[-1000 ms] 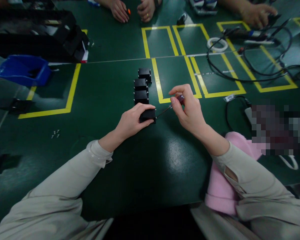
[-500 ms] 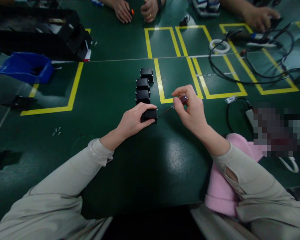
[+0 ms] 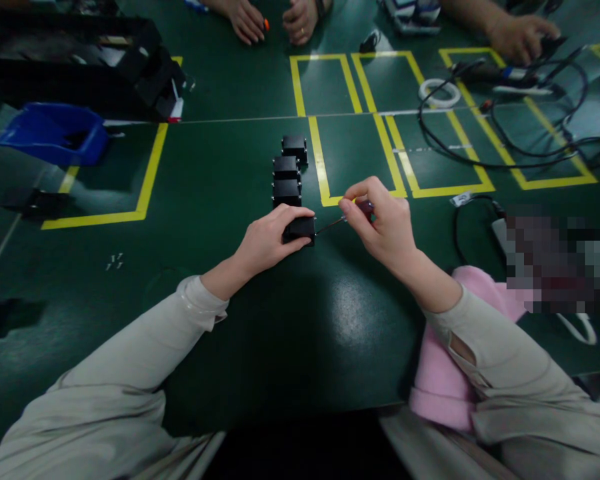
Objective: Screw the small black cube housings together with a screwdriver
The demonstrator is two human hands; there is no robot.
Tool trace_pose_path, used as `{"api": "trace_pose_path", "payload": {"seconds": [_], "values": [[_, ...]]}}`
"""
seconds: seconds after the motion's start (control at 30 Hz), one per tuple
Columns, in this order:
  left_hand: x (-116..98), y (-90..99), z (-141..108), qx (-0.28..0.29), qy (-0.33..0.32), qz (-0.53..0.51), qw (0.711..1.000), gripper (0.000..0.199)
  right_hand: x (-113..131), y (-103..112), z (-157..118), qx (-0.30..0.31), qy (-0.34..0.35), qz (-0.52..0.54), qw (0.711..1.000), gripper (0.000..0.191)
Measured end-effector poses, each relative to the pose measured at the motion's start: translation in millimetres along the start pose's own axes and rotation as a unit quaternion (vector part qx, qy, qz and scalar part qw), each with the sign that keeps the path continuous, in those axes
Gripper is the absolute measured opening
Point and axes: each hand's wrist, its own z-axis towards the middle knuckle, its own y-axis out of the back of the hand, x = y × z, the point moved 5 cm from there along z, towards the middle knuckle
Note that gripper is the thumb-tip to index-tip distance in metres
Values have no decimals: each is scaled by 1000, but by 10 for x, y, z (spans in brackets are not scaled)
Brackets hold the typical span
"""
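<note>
My left hand (image 3: 267,241) grips a small black box (image 3: 300,230) on the green table, thumb and fingers on two opposite sides. A screwdriver (image 3: 333,225) is in my right hand (image 3: 383,223), its dark reddish handle pinched between thumb and fingers. Its thin shaft slants down to the left, and the tip meets the right side of the box, where a small screw seems to sit. Just beyond my left hand, several similar black boxes (image 3: 287,191) stand in a row, with small shiny screws at their corners.
Several loose screws (image 3: 114,261) lie at left, below a blue bin (image 3: 55,133). A pink cloth (image 3: 445,380) rests under my right forearm. Black cables (image 3: 500,163) and a white tape roll (image 3: 439,93) are at right. Other people's hands (image 3: 300,21) rest at the far side.
My right hand's fingers have turned and closed more around the screwdriver handle, while its tip stays at the box. My left hand holds the box in the same place.
</note>
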Motion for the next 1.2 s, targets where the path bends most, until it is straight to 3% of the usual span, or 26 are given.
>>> {"api": "trace_pose_path", "payload": {"seconds": [0.4, 0.5, 0.6, 0.73, 0.83, 1.13, 1.2], "values": [[-1, 5, 6, 3, 3, -1, 1000, 40, -29, 2, 15, 10, -20, 15, 1000, 15], [1, 5, 5, 4, 5, 0, 1000, 40, -40, -14, 3, 0, -25, 30, 999, 7], [6, -4, 3, 6, 8, -1, 1000, 40, -53, -31, -8, -6, -23, 42, 999, 17], [8, -5, 3, 2, 7, 1, 1000, 40, -74, -20, 9, -9, -25, 59, 998, 5], [7, 2, 4, -2, 5, 3, 1000, 40, -105, -17, 19, -9, -44, 76, 996, 13], [12, 22, -2, -5, 9, 8, 1000, 41, -196, -59, -1, -10, -88, 129, 988, 4], [4, 29, -2, -6, 7, 9, 1000, 41, -222, -64, -1, 0, -113, 133, 985, 12]]}}
